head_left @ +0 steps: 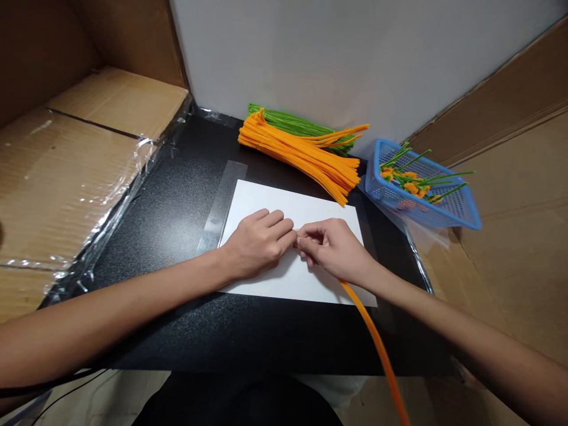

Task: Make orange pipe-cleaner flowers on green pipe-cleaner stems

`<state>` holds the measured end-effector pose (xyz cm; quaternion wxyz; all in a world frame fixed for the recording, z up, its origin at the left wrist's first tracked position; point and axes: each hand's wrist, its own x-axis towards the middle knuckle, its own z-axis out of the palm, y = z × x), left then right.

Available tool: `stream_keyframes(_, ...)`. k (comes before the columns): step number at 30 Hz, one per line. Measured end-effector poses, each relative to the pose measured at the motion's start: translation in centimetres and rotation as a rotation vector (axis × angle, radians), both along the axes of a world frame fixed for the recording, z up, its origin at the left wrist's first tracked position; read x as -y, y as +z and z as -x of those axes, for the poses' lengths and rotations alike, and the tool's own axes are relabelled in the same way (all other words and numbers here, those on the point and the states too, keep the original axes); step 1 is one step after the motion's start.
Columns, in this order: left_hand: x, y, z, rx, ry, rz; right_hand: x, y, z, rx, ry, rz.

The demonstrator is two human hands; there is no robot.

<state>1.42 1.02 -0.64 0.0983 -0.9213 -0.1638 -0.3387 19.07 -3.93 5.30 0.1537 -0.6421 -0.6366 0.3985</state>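
My left hand and my right hand meet fingertip to fingertip over a white sheet of paper on the black table. Both hands are closed in a pinch. An orange pipe cleaner runs from under my right hand down towards the lower right edge of the view. Its upper end is hidden inside my fingers. Whether the left fingers also grip it is hidden.
A bundle of orange pipe cleaners lies on a bundle of green ones at the back of the table. A blue plastic basket at the right holds several orange and green pieces. Cardboard walls stand left and right.
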Motion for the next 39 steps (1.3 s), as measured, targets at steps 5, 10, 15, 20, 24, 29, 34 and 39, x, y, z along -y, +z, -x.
stream_keyframes(5, 0.1, 0.1, -0.1, -0.002, 0.005, -0.075, -0.3, -0.7, -0.5, -0.331, -0.165, 0.263)
stream_keyframes(10, -0.4, 0.2, 0.1, -0.018, -0.071, 0.354, 0.0, -0.8, -1.1, -0.056, -0.013, -0.019)
stream_keyframes(15, -0.8, 0.7, 0.3, 0.086, -0.088, 0.818, 0.4, -0.9, -1.6, 0.137, 0.154, -0.269)
stream_keyframes(20, -1.1, 1.0, 0.2, 0.058, -0.067, 1.036, 1.1, -1.8, -1.8, 0.195, 0.234, -0.440)
stream_keyframes(24, -1.2, 1.1, 0.1, 0.057, -0.063, 1.076, 1.5, -2.5, -2.0, 0.214, 0.290, -0.500)
stream_keyframes(29, -1.1, 1.3, 0.0, -0.038, -0.095, 0.975, 1.7, -2.7, -2.2, 0.338, 0.376, -0.547)
stream_keyframes(34, -0.4, 1.1, -0.1, -0.175, -0.061, 0.754, 1.7, -2.3, -2.1, 0.329, 0.352, -0.496)
stream_keyframes(39, 0.1, 0.9, -0.2, -0.282, 0.009, 0.671, 1.5, -1.5, -1.4, 0.251, 0.260, -0.433)
